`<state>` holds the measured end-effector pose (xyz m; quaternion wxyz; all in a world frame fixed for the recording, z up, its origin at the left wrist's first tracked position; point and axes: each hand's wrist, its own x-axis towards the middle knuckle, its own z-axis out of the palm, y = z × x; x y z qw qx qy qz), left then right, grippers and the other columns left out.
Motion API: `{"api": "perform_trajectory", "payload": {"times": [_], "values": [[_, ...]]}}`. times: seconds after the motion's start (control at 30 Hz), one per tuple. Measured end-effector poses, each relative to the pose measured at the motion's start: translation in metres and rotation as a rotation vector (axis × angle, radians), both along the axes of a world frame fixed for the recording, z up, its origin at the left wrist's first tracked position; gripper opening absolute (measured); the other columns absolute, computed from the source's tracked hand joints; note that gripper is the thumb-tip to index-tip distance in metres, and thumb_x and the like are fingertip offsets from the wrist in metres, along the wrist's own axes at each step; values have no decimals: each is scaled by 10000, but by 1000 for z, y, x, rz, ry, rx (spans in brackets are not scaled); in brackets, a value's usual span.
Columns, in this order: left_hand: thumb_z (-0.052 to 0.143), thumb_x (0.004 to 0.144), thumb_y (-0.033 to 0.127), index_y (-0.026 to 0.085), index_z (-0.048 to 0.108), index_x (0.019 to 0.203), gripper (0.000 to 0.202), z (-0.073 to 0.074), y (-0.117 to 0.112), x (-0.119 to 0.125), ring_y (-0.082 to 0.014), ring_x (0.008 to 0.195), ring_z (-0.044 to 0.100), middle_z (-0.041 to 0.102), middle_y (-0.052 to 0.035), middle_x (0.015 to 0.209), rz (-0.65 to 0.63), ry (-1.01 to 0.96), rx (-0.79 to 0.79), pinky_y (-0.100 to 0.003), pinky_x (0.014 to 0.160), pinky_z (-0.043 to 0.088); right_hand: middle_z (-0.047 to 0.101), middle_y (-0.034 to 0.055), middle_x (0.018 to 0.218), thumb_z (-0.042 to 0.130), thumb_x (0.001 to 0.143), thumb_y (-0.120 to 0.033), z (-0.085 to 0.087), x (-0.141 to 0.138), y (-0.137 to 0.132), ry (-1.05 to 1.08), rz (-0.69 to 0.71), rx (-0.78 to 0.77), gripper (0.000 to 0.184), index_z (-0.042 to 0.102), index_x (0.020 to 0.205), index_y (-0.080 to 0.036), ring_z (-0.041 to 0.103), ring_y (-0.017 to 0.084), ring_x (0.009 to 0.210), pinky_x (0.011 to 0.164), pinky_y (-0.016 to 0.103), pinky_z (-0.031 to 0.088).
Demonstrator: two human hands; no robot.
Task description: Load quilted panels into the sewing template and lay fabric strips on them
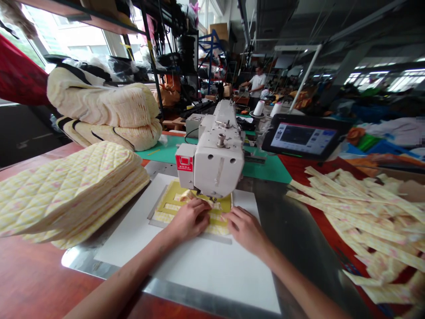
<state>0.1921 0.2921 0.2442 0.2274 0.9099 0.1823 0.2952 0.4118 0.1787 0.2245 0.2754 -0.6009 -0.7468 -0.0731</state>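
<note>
A white sewing machine [215, 155] stands at the middle of the table over a yellow template frame [171, 201] that lies on a white board [199, 261]. My left hand [187, 219] rests on the frame just in front of the needle, fingers curled and pressed down on a pale yellow fabric strip [217, 217]. My right hand [244, 228] lies beside it on the right, fingertips pinching the same strip against the frame. The needle area is partly hidden by the machine head.
A stack of yellow quilted pads [66, 190] sits at the left, with bulky cream rolls [102, 110] behind. Many loose fabric strips [365, 217] lie at the right. A control screen [303, 137] stands back right. A person [257, 86] works far behind.
</note>
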Motion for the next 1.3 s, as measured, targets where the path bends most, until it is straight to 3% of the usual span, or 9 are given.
{"api": "perform_trajectory", "payload": {"times": [0.2, 0.33, 0.43, 0.57, 0.7, 0.8, 0.9, 1.03, 1.3], "values": [[535, 957, 177, 189, 609, 1243, 296, 1, -12, -8, -238, 1100, 666, 697, -114, 1201, 8, 36, 20, -387, 972, 548, 594, 6, 868, 518, 934, -152, 8, 5, -3, 151, -105, 106, 102, 590, 862, -153, 567, 28, 812, 768, 145, 443], [453, 977, 168, 196, 487, 1186, 214, -1, -40, -34, -247, 1029, 638, 640, -131, 1124, 180, -8, 51, -404, 861, 551, 589, 37, 949, 525, 941, -168, 8, 24, -14, 247, -158, 204, 332, 432, 628, -108, 577, 10, 815, 740, 121, 444], [363, 991, 174, 209, 453, 1018, 101, -1, -66, -59, -268, 1220, 554, 526, -173, 1289, 254, -42, -8, -426, 944, 532, 603, 35, 913, 572, 937, -242, 3, 42, -29, 341, -141, 161, 510, 292, 538, -90, 551, -8, 701, 682, 130, 429], [291, 1035, 353, 217, 539, 1170, 313, -1, -92, -83, -321, 1336, 472, 385, -169, 1483, 358, -30, -158, -498, 985, 532, 539, 13, 712, 612, 923, -385, -2, 61, -53, 456, -191, 17, 608, 221, 552, -102, 508, 1, 632, 618, 135, 377], [219, 1019, 601, 277, 644, 1250, 582, -8, -97, -85, -346, 1227, 576, 349, -118, 1572, 421, -91, -247, -520, 932, 567, 350, -22, 559, 586, 927, -489, 4, 81, -76, 317, -343, -31, 609, 297, 556, -101, 306, -5, 533, 574, 168, 270], [137, 996, 694, 277, 698, 1216, 733, -10, -99, -78, -366, 1211, 589, 296, -119, 1617, 395, -112, -251, -547, 947, 557, 453, -13, 618, 588, 914, -522, 7, 98, -88, 221, -418, -100, 518, 458, 612, -122, 393, 12, 574, 611, 178, 317], [161, 1016, 659, 312, 512, 1469, 670, -6, -106, -72, -380, 1303, 543, 257, -138, 1647, 352, -79, -268, -521, 933, 574, 619, 25, 876, 573, 928, -457, 4, 112, -97, 251, -376, -150, 327, 618, 786, -165, 590, 58, 826, 787, 175, 462], [499, 995, 564, 403, 270, 1592, 659, 1, -113, -64, -304, 1198, 634, 254, -133, 1655, 296, -15, -220, -412, 870, 621, 623, 65, 1163, 586, 915, -396, -7, 123, -103, 258, -325, -140, 229, 688, 959, -196, 597, 121, 1136, 1011, 246, 498], [579, 995, 331, 383, 491, 1441, 458, 8, -121, -54, -176, 957, 685, 421, -102, 1538, 379, -50, -89, -323, 814, 628, 476, 42, 1444, 679, 820, -571, -8, 118, -96, 283, -377, -310, 396, 698, 995, -216, 491, 199, 1337, 1160, 371, 431]]}}
